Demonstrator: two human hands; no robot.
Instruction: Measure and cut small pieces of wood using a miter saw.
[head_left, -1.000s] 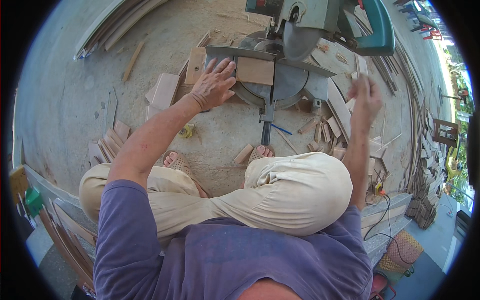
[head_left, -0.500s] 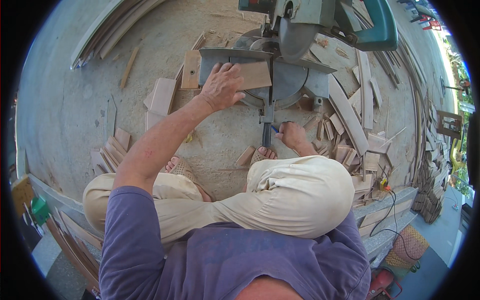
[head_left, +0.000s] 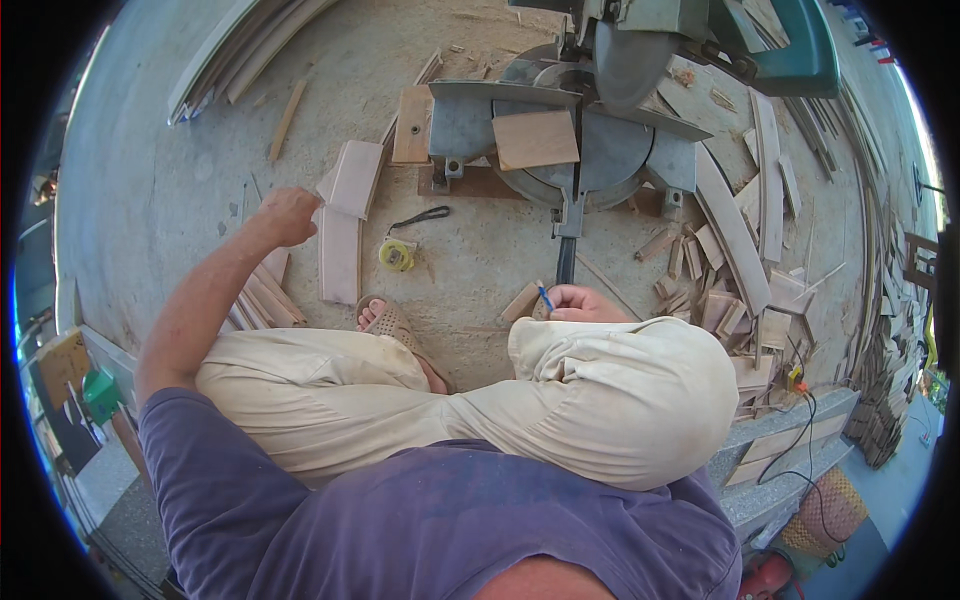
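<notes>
My left hand (head_left: 290, 216) is beside the left edge of a pair of pale wooden boards (head_left: 342, 255) on the floor; its fingers look curled, and whether they grip a board is hidden. By my right knee, my right hand (head_left: 588, 303) is closed on a blue pen or pencil (head_left: 545, 297). A short wooden board (head_left: 535, 140) lies on the table of a miter saw (head_left: 615, 155), against the fence and left of the slot, with no hand on it. The saw's round blade (head_left: 632, 65) is raised above the table.
A yellow tape measure (head_left: 396, 254) with a black strap lies between my left hand and the saw. Wood offcuts (head_left: 700, 270) are heaped to the right, and long strips (head_left: 240, 50) are stacked at the far left. A black cable (head_left: 800, 440) runs at the lower right.
My left hand has let go of the board on the saw and moved left and nearer to the floor boards. My right hand has come closer to my knee, still with the blue pen or pencil.
</notes>
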